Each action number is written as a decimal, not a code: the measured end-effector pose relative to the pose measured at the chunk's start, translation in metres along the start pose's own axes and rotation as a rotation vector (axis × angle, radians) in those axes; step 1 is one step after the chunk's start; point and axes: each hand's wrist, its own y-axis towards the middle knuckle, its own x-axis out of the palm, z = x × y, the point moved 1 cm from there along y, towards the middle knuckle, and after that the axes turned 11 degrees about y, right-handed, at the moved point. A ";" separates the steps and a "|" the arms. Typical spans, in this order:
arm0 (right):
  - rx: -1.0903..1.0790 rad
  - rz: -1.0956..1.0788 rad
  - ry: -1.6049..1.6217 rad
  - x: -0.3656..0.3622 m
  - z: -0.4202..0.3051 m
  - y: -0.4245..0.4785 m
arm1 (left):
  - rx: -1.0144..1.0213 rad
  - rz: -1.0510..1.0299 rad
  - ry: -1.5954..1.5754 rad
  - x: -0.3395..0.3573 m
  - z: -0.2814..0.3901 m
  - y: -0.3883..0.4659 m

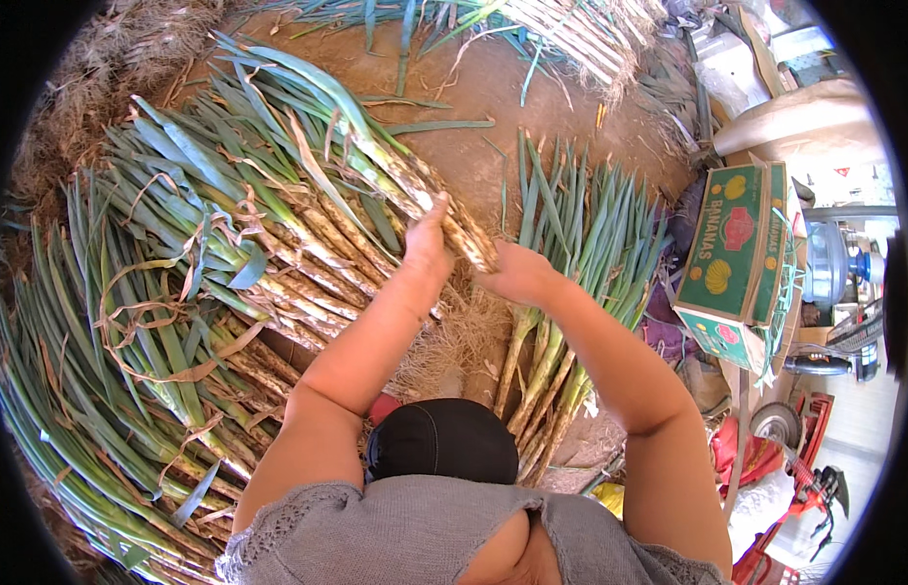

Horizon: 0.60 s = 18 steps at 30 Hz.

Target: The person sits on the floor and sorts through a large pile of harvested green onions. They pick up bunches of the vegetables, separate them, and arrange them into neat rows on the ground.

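My left hand (428,238) is closed around the pale, soil-marked stems of a few long green onions (395,175), whose green leaves reach to the upper left. At the root end of these stems is my right hand (518,273), its fingers bent against the tips; what they pinch is hidden. Under and left of my left arm lies a big heap of long green onions (300,256) with dry brown leaves among them. Another bundle of green onions (586,227) lies to the right, partly beneath my right forearm. Loose stringy roots (454,344) cover the ground below my hands.
More onions with pale stems (571,36) lie at the top on the brown ground (454,153). A root pile (125,44) is at the upper left. To the right stand a green banana carton (732,248) with green ties and a water bottle (827,262).
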 end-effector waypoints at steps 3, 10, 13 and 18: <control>0.058 -0.124 0.239 -0.020 -0.010 -0.032 | 0.022 -0.256 0.001 -0.006 -0.010 -0.021; 0.166 -0.186 0.668 -0.123 -0.009 -0.219 | 0.249 -0.587 0.073 0.037 -0.003 -0.050; 0.230 0.059 0.369 -0.130 0.014 -0.287 | 0.257 -0.653 0.024 0.086 -0.027 -0.061; -0.078 0.329 0.382 -0.096 0.073 -0.345 | 0.373 -0.566 0.235 0.198 -0.041 -0.135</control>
